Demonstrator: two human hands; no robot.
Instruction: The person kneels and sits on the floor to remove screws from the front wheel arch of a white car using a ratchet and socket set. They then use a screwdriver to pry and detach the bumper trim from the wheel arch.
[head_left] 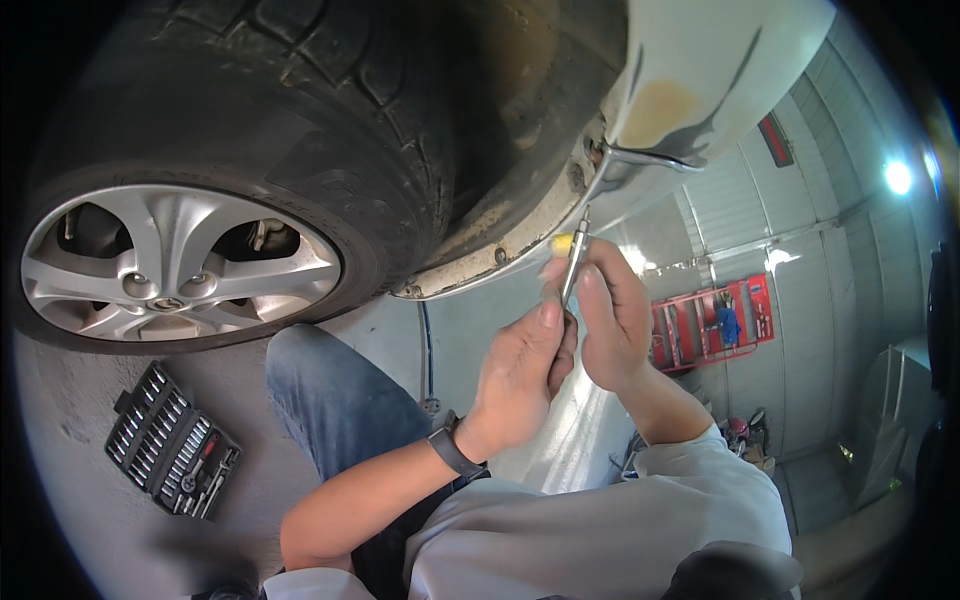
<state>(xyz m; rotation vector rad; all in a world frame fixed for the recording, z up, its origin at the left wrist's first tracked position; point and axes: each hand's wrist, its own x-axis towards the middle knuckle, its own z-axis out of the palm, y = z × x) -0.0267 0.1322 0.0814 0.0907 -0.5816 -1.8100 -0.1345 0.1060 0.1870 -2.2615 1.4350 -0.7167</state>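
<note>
My left hand (520,370), with a dark watch (455,450) on its wrist, is closed around the lower part of a slim silver screwdriver-like tool (577,262). Its grip is hidden in my fingers. My right hand (618,325) is closed too, its fingers curled at the metal shaft. A small yellow piece (562,243) shows beside the shaft at my right fingertips; what it is I cannot make out. The narrow tip points up toward the wheel-arch edge (500,258), which has several fastener spots; whether it touches anything is unclear.
An alloy wheel (180,235) with a black tyre (330,130) fills the upper left, beside a whitish body panel (690,70). An open socket set case (170,440) lies on the floor at left. A red tool rack (712,320) stands at right. My bent knee (330,390) is below the tyre.
</note>
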